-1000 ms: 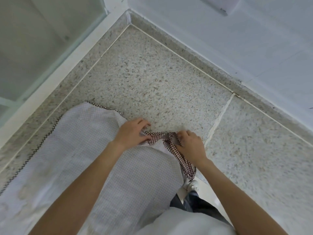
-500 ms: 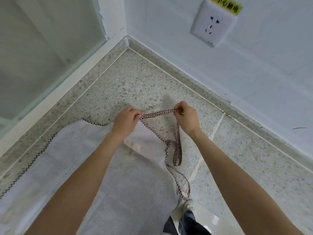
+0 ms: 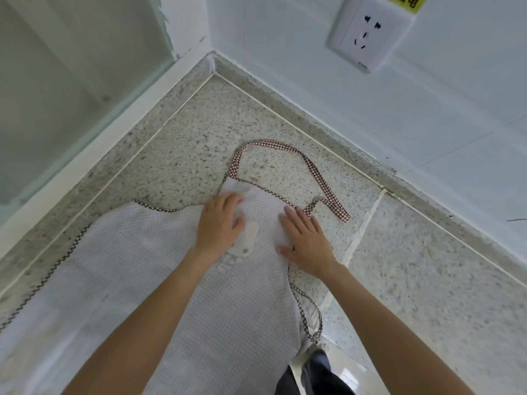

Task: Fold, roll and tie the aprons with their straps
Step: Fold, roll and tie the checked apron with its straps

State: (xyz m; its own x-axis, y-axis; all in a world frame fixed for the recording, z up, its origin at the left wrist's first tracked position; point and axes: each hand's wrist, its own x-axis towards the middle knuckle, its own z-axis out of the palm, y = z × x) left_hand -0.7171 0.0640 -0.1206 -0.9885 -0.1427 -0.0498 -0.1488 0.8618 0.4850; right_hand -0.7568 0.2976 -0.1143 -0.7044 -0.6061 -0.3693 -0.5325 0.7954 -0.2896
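1. The apron (image 3: 128,280) is lying spread flat on the speckled floor (image 3: 176,155), bib end pointing toward the far corner where the tiled wall (image 3: 285,67) is meeting the frosted glass panel (image 3: 71,67); skirt end is running off the near-left edge.
2. The neck strap (image 3: 285,145), red-check, is lying in an open loop on the floor just beyond the bib, w/ one loose end trailing to the right.
3. Left hand (image 3: 218,223) is resting palm-down on the bib, fingers loosely bent, gripping nothing.
4. Right hand (image 3: 306,240) is pressing flat on the bib's right edge, fingers straight and spread, also holding nothing. So both grips are open, just touching fabric.
5. A thin waist tie (image 3: 302,309) is snaking along the right edge toward the near side, partly on the floor.
6. Looks like the smoothing stage, i.e. prep before the first fold; no fold visible yet.
7. Next move prob. calls for taking hold of one long edge and bringing it across lengthwise, keeping the straps free and untangled for tying later.
8. A wall socket (image 3: 368,35) is sitting far right, well apart from the work.
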